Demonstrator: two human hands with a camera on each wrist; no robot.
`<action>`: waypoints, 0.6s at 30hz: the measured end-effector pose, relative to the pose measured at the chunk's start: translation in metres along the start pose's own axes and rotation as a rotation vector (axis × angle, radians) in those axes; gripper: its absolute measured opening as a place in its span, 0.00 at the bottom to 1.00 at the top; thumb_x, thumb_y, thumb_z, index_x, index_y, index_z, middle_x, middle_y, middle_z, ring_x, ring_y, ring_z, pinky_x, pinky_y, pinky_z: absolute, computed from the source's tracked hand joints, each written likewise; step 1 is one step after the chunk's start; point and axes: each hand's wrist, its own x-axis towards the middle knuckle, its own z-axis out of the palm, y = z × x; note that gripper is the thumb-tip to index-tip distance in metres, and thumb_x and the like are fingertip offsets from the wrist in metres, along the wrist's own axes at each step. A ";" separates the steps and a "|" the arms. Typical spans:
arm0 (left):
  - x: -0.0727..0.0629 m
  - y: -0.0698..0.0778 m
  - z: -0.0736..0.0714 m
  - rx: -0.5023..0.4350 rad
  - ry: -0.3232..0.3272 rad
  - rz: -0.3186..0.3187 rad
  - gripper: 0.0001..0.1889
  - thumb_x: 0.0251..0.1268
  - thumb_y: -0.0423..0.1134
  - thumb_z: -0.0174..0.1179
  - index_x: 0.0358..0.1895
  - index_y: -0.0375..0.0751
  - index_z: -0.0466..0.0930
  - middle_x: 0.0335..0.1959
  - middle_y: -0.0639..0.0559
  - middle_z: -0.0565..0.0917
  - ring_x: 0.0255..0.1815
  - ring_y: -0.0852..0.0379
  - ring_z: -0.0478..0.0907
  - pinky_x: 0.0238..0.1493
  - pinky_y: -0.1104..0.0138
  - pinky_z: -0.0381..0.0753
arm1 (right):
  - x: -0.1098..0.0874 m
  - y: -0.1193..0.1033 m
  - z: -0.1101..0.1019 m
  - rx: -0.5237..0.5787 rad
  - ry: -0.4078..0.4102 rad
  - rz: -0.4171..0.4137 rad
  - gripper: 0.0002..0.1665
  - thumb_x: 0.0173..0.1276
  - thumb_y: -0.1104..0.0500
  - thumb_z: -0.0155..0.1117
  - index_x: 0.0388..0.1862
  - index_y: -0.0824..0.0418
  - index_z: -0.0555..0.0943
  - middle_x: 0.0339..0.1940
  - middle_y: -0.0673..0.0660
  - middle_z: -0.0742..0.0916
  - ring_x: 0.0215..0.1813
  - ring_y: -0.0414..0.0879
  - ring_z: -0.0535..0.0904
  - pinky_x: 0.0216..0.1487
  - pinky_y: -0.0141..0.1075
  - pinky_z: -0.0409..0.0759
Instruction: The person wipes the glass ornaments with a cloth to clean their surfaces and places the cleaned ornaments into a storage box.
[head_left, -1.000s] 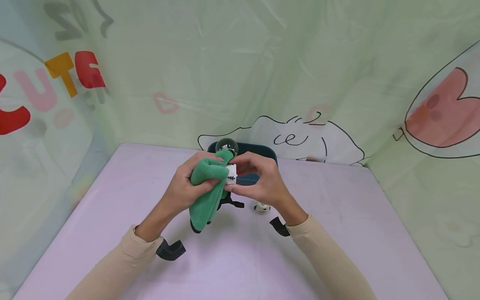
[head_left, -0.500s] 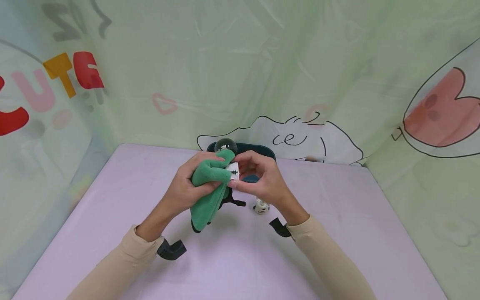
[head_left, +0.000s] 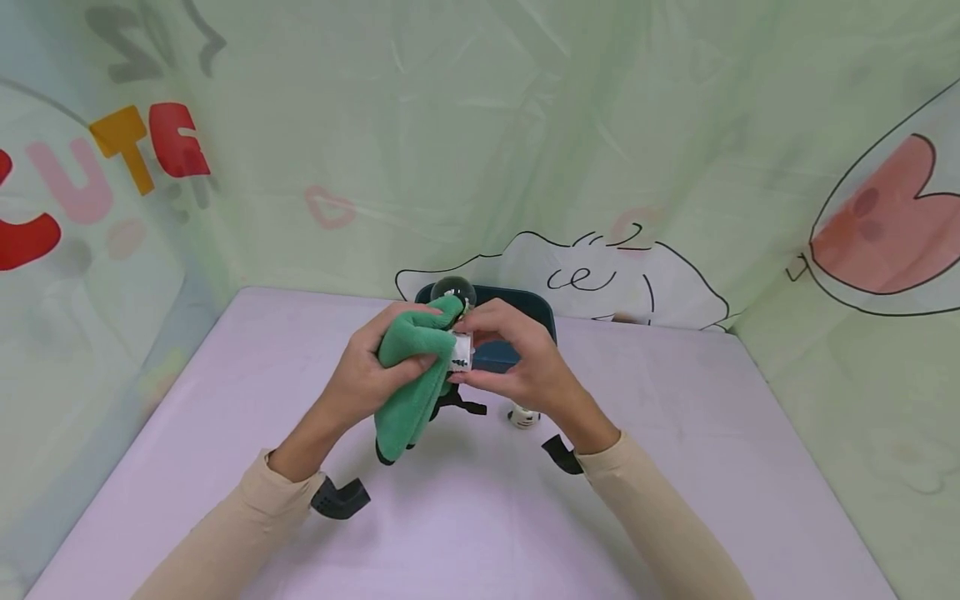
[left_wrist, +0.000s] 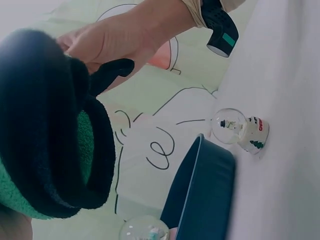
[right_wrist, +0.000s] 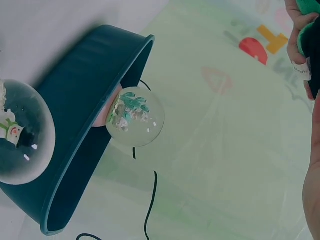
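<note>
My left hand (head_left: 367, 367) grips a folded green cloth (head_left: 408, 408) with black edging. The cloth wraps the ball end of a snow globe (head_left: 461, 352), leaving only its white, tree-printed base in sight. Thumb and fingertips of my right hand (head_left: 521, 350) pinch that base from the right. Both hands are raised above the table. In the left wrist view, the cloth's dark edging and black loop (left_wrist: 112, 75) fill the left side. At the right border of the right wrist view, the white base (right_wrist: 301, 70) shows between the fingers.
Behind the hands stands a dark teal basin (head_left: 525, 300). A snow globe with a pink base (right_wrist: 135, 117) sits in it. A snowman globe with a white base (left_wrist: 257, 135) stands on the table before the basin, just below my right hand in the head view.
The white base has turned and shifted slightly in my right fingertips, its printed tree now lower. Hands and cloth have drifted a little left. The basin and other globes stay put.
</note>
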 end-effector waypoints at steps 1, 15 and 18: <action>0.000 0.000 0.000 -0.004 0.001 -0.008 0.24 0.65 0.27 0.64 0.64 0.43 0.76 0.58 0.49 0.81 0.55 0.51 0.78 0.55 0.60 0.81 | 0.000 0.000 0.000 -0.015 0.000 -0.019 0.35 0.45 0.74 0.83 0.54 0.66 0.79 0.51 0.60 0.83 0.52 0.49 0.81 0.51 0.36 0.84; 0.001 0.004 -0.003 -0.051 0.005 -0.134 0.24 0.67 0.34 0.65 0.65 0.46 0.76 0.57 0.50 0.81 0.53 0.51 0.79 0.52 0.61 0.83 | 0.000 0.003 0.001 -0.115 0.019 -0.110 0.19 0.59 0.78 0.66 0.47 0.63 0.80 0.55 0.61 0.82 0.61 0.53 0.78 0.61 0.35 0.78; 0.000 0.004 -0.003 -0.062 0.003 -0.141 0.23 0.67 0.34 0.64 0.65 0.45 0.75 0.57 0.49 0.81 0.52 0.51 0.79 0.51 0.62 0.83 | 0.000 0.003 0.001 -0.111 0.014 -0.118 0.17 0.61 0.76 0.67 0.47 0.63 0.80 0.54 0.62 0.82 0.60 0.53 0.78 0.60 0.35 0.78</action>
